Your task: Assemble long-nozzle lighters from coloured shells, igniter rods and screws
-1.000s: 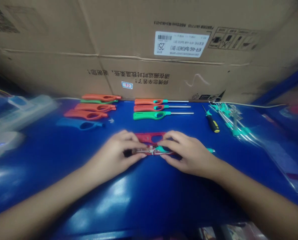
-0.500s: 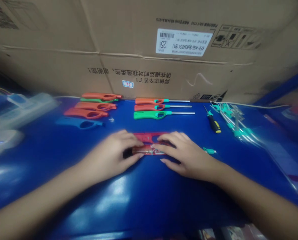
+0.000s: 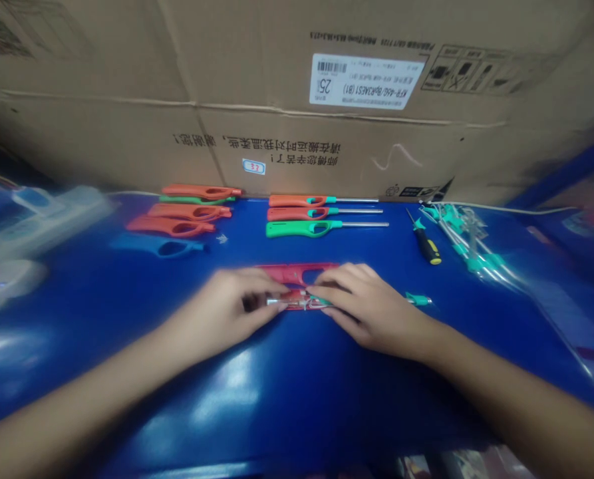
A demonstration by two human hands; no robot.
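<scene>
A red lighter casing half with inner parts and thin white wires (image 3: 304,303) lies on the blue table between my hands. My left hand (image 3: 234,303) pinches its left end, thumb in front and fingers behind. My right hand (image 3: 371,306) has closed fingers over its right part, at a green piece (image 3: 320,301); the hand hides most of that side. Just behind lies another red casing half (image 3: 289,273), with the right fingertips close to its finger hole. A green tip with a metal end (image 3: 419,300) shows beyond the right hand.
Three long-necked lighters (image 3: 306,229) lie in a row before a cardboard box (image 3: 267,73). Casing shells (image 3: 177,226) and a few small screws (image 3: 221,238) are to their left. At right are a screwdriver (image 3: 429,247) and metal tubes with green parts (image 3: 469,246); a power strip (image 3: 62,213) is far left.
My right fingers have drawn in closer over the casing, and the green piece now shows beneath them. My left hand has shifted slightly, uncovering a silvery part at the left end.
</scene>
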